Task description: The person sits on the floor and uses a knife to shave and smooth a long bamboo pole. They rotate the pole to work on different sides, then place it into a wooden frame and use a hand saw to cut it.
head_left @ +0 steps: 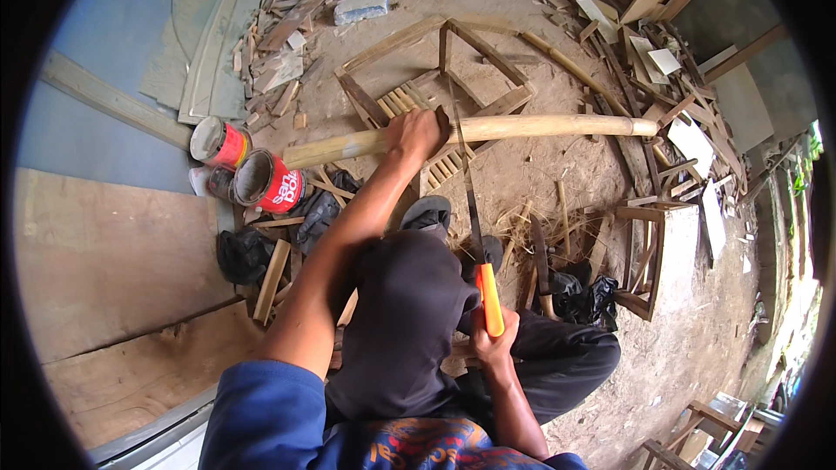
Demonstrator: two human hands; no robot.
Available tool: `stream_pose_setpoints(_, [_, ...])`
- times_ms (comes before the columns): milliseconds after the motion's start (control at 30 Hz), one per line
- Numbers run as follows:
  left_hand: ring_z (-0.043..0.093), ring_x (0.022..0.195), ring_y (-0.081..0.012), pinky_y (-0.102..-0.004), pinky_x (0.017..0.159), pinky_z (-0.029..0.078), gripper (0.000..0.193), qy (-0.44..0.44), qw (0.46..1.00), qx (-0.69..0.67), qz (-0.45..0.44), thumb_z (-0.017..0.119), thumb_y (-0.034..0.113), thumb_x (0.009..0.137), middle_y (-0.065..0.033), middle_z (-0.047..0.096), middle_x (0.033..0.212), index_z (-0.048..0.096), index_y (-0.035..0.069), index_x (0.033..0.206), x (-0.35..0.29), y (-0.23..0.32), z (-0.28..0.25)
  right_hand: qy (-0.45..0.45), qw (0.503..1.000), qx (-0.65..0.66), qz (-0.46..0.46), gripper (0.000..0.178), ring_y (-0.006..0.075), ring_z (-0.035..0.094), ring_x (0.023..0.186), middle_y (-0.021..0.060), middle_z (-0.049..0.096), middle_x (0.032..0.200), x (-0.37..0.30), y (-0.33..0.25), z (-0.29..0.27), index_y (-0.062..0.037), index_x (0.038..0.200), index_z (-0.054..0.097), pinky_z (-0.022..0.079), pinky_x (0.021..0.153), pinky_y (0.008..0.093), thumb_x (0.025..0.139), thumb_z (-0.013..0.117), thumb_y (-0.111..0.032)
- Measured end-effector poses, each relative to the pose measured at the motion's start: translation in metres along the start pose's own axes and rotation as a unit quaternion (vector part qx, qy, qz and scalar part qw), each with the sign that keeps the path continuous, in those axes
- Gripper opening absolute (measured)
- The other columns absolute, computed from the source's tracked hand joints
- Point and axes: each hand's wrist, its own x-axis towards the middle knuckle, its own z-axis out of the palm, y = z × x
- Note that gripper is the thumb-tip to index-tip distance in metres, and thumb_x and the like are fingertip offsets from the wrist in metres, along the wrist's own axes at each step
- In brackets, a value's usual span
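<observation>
A pale bamboo pole (557, 126) lies crosswise in front of me, resting over a wooden frame. My left hand (416, 135) is closed around the pole, left of its middle. A handsaw (490, 300) with an orange and yellow handle points away from me, its handle gripped by my right hand (495, 337). The dark, narrow blade crosses the pole just right of my left hand; whether its teeth are in the bamboo I cannot tell. My bent knee sits below the pole, between my two arms.
Two red cans (277, 184) stand at the left. The wooden frame (501, 52) lies beyond the pole. A long blade with a wooden handle (542, 265) is on the ground near my right leg. A small wooden stand (670, 252) and scrap wood (644, 61) are at the right.
</observation>
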Motion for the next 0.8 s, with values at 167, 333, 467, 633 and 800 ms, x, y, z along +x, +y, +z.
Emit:
stream_pose_setpoints(167, [0.072,0.074,-0.0364,-0.0455,0.069,0.057,0.036,-0.04,0.996,0.028,-0.078,0.049,0.026,0.091,-0.0234,0.071,0.082,0.076,0.004,0.081,0.01,-0.018,0.013,-0.013,0.999,-0.022,-0.03,0.018,0.0091,0.051,0.049,0.0066,0.053,0.054,0.018,-0.014,0.004,0.0011,0.077,0.061,0.041,0.048,0.0293,0.091,0.063,-0.009])
stream_pose_setpoints(333, [0.071,0.063,-0.0227,-0.0363,0.054,0.056,0.032,-0.012,0.999,0.046,-0.015,0.048,0.016,0.094,-0.0163,0.073,0.077,0.073,0.01,0.075,0.0,0.007,-0.008,-0.007,0.996,0.087,0.018,0.021,0.0088,0.052,0.05,0.0072,0.056,0.056,0.064,-0.026,0.025,0.0015,0.077,0.061,0.043,0.049,0.0291,0.094,0.062,-0.011])
stream_pose_setpoints(467, [0.072,0.065,-0.0204,-0.0336,0.054,0.057,0.032,-0.079,0.994,0.046,-0.056,0.047,0.014,0.096,-0.0153,0.073,0.077,0.074,0.008,0.079,0.007,-0.014,0.006,-0.012,0.999,0.011,-0.05,0.02,0.0088,0.053,0.05,0.0067,0.056,0.057,0.025,-0.017,0.017,-0.0005,0.076,0.063,0.043,0.048,0.0287,0.094,0.062,-0.01])
stream_pose_setpoints(633, [0.071,0.062,-0.0202,-0.0338,0.053,0.057,0.031,-0.063,0.994,0.075,-0.038,0.049,0.015,0.096,-0.0158,0.073,0.074,0.074,0.008,0.078,0.002,-0.004,0.001,-0.006,0.999,0.003,-0.045,0.02,0.0082,0.055,0.052,0.0069,0.056,0.056,0.027,-0.012,0.01,0.0014,0.076,0.062,0.043,0.048,0.0273,0.093,0.061,-0.009])
stream_pose_setpoints(800, [0.074,0.078,-0.0286,-0.0452,0.067,0.059,0.03,-0.089,0.993,0.017,-0.079,0.054,0.029,0.092,-0.0144,0.073,0.092,0.077,0.012,0.085,0.007,0.012,-0.016,0.0,0.999,0.028,0.038,0.022,0.0083,0.052,0.051,0.0061,0.054,0.055,0.085,-0.039,0.032,0.0015,0.072,0.058,0.041,0.048,0.0281,0.091,0.063,-0.01])
